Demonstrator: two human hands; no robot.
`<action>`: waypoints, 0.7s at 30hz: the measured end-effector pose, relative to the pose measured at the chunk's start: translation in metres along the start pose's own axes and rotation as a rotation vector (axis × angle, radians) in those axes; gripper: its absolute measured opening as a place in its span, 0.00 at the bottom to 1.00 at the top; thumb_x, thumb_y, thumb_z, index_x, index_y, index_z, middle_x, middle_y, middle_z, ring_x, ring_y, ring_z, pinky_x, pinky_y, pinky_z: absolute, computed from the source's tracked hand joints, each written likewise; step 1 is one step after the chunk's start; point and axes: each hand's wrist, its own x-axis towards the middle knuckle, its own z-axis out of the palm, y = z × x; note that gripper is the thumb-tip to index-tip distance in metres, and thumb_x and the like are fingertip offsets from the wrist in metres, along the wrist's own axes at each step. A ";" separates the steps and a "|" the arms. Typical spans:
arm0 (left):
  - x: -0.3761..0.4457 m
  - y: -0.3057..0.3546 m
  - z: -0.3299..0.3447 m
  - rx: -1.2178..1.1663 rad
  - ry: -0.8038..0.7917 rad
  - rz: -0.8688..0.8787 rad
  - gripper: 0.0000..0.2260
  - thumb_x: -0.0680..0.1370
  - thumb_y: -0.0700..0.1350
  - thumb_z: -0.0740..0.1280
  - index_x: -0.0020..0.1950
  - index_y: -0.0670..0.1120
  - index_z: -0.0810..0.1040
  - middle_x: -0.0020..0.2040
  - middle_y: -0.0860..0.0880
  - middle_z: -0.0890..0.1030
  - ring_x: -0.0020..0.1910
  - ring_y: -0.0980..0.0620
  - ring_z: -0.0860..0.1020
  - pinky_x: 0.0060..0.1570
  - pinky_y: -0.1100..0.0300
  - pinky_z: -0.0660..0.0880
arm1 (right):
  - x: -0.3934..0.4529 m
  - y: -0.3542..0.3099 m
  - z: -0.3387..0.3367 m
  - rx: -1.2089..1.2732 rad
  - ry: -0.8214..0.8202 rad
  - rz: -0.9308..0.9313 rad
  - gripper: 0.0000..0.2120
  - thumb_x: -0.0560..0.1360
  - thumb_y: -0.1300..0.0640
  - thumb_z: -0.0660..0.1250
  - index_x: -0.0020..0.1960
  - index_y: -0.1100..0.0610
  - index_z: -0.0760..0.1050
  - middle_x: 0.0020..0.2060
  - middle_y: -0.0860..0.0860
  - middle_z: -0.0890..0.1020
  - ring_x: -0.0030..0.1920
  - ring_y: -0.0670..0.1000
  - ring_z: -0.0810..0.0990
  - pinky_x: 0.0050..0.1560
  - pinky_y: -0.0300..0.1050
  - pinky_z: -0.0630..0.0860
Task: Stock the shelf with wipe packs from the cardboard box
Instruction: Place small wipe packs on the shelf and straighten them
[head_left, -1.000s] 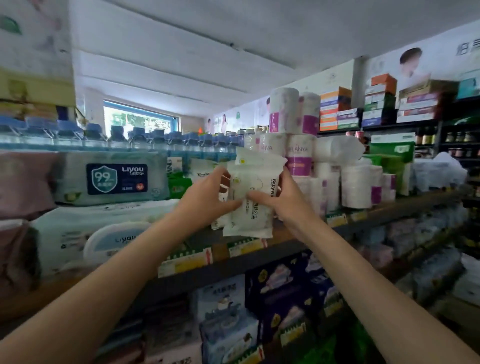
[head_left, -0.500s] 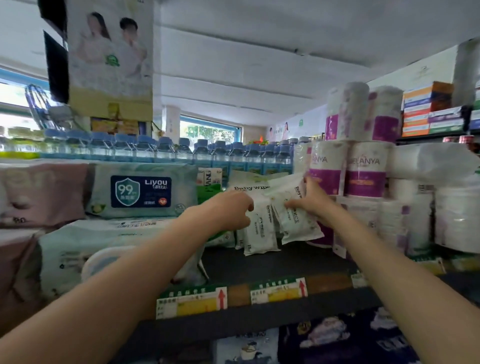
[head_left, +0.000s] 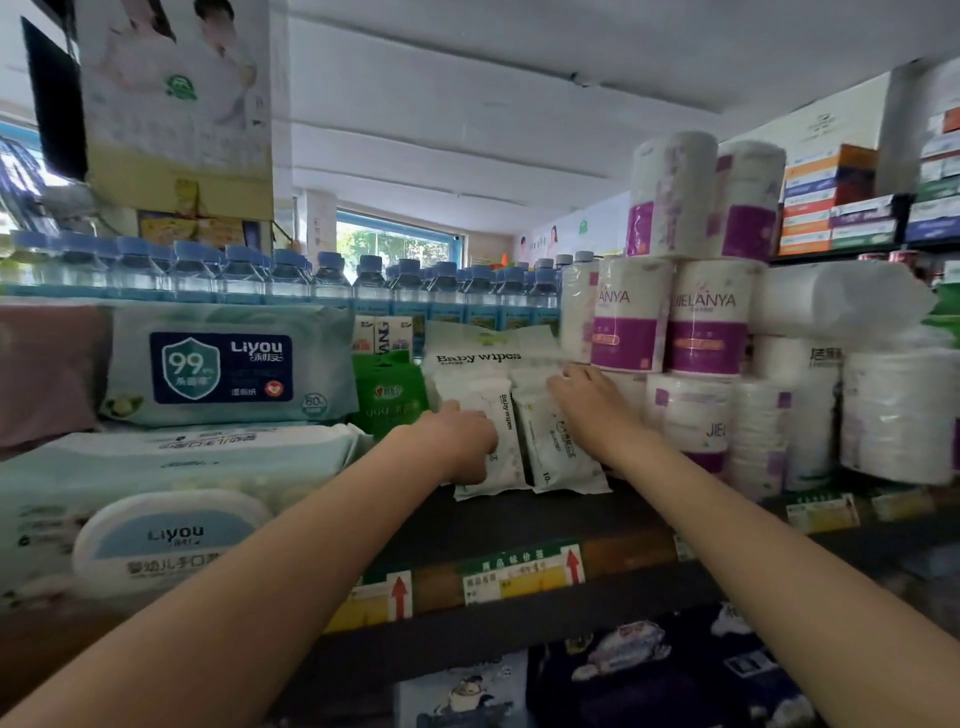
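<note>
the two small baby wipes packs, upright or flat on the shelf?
Upright: both baby wipes packs stand on end on the shelf, side by side.

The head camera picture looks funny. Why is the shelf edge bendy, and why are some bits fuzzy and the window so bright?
Head view: the wide-angle lens bows the dark shelf edge and stretches the forearms; the bright window is nearly washed out by daylight; the pink pack at the left border is smeared, while the small white baby wipe packs under both hands stay fairly sharp.

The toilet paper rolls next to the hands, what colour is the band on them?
Purple on white, seen in the head view on the toilet paper rolls.
</note>
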 end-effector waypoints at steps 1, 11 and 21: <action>-0.004 0.002 -0.002 0.008 0.046 0.031 0.17 0.77 0.42 0.60 0.66 0.48 0.72 0.69 0.46 0.69 0.65 0.42 0.68 0.62 0.48 0.70 | -0.003 -0.002 -0.005 0.016 0.012 0.023 0.27 0.70 0.73 0.61 0.68 0.58 0.65 0.69 0.59 0.64 0.69 0.59 0.63 0.68 0.51 0.65; -0.073 0.049 -0.023 -0.158 0.536 0.326 0.12 0.77 0.42 0.57 0.56 0.45 0.78 0.56 0.45 0.79 0.54 0.45 0.77 0.54 0.51 0.74 | -0.101 -0.019 -0.091 0.119 0.036 0.287 0.25 0.73 0.61 0.66 0.68 0.58 0.64 0.70 0.59 0.58 0.68 0.61 0.61 0.68 0.54 0.64; -0.198 0.233 0.082 -0.356 0.226 1.028 0.11 0.77 0.41 0.59 0.55 0.41 0.76 0.53 0.41 0.78 0.51 0.41 0.77 0.49 0.49 0.74 | -0.414 -0.047 -0.148 0.150 -0.613 0.699 0.18 0.76 0.56 0.63 0.64 0.61 0.70 0.61 0.58 0.69 0.62 0.57 0.68 0.57 0.44 0.66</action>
